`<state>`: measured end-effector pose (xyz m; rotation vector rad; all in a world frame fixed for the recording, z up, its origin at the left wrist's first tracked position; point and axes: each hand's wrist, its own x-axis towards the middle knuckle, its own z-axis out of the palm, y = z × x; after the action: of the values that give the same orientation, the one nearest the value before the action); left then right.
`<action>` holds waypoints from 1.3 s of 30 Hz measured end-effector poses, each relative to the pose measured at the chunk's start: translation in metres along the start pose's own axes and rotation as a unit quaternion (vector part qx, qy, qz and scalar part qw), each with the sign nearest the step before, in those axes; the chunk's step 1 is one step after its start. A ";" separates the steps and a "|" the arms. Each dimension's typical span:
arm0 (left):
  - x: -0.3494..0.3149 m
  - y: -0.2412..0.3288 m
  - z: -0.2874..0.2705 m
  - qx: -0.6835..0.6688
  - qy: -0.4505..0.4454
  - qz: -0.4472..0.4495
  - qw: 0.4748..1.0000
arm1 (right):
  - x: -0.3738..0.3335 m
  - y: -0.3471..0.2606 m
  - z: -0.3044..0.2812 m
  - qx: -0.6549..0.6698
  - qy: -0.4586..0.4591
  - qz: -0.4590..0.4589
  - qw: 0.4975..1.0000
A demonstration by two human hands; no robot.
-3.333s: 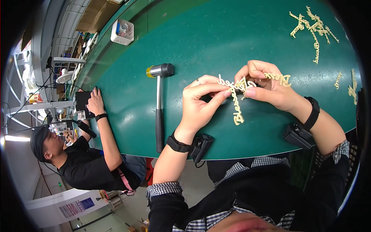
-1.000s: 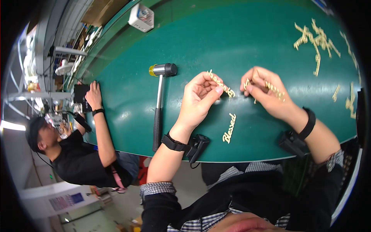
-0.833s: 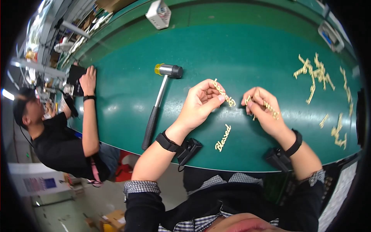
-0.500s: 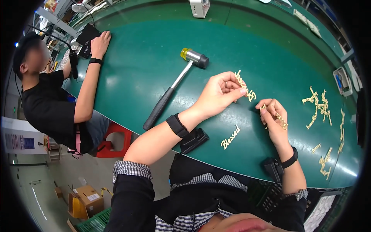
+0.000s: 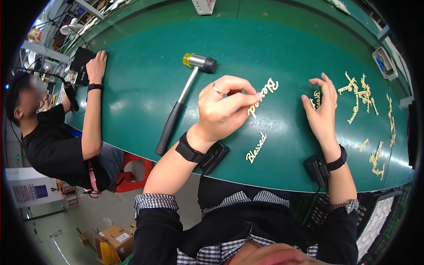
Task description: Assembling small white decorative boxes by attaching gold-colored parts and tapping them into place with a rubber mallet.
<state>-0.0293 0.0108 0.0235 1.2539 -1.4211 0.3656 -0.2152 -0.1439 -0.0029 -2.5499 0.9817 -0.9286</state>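
My left hand point(image 5: 226, 106) pinches a thin gold cutout of a script word point(image 5: 270, 86) between thumb and fingertips, held above the green table and tilted. My right hand point(image 5: 322, 104) has its fingers spread. Another gold word cutout point(image 5: 315, 100) is by its palm, partly hidden behind the thumb; whether it touches the hand I cannot tell. A third cutout point(image 5: 256, 148) lies flat on the table, nearer to me, between my two forearms.
A two-faced mallet point(image 5: 186, 97) with a black grip lies left of my left hand. Tangled gold cutouts point(image 5: 358, 95) and several loose ones point(image 5: 376, 160) lie at the right. A small bin point(image 5: 385, 63) sits at the far right. A co-worker point(image 5: 53, 128) sits at the left.
My right hand has opened from its pinch on a cutout. My left hand has turned the cutout it holds, so its lettering faces me more. The whole view has shifted somewhat.
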 end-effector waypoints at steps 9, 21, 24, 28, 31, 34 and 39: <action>-0.004 0.006 0.003 -0.010 -0.130 -0.018 0.991 | -0.007 -0.027 -0.018 0.285 -0.207 -0.151 0.924; -0.013 0.008 0.021 -0.138 -0.203 -0.131 0.961 | -0.016 -0.036 -0.004 0.617 -0.326 0.136 0.703; -0.007 0.012 0.020 -0.146 -0.169 -0.204 0.953 | -0.011 -0.030 -0.004 0.622 -0.322 0.145 0.699; -0.008 0.003 0.019 -0.185 -0.138 -0.250 0.940 | -0.010 -0.030 -0.007 0.623 -0.318 0.142 0.700; -0.010 -0.004 0.016 -0.232 -0.197 -0.310 0.901 | -0.011 -0.031 -0.007 0.618 -0.312 0.128 0.711; -0.012 -0.005 0.017 -0.241 -0.188 -0.327 0.894 | -0.012 -0.030 -0.005 0.607 -0.299 0.109 0.728; -0.010 -0.006 0.013 -0.220 -0.236 -0.309 0.895 | -0.010 -0.026 -0.005 0.629 -0.280 0.145 0.710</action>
<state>-0.0330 0.0031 0.0086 1.3749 -1.2991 -0.7053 -0.2105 -0.1178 0.0074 -1.2576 0.2813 -0.3777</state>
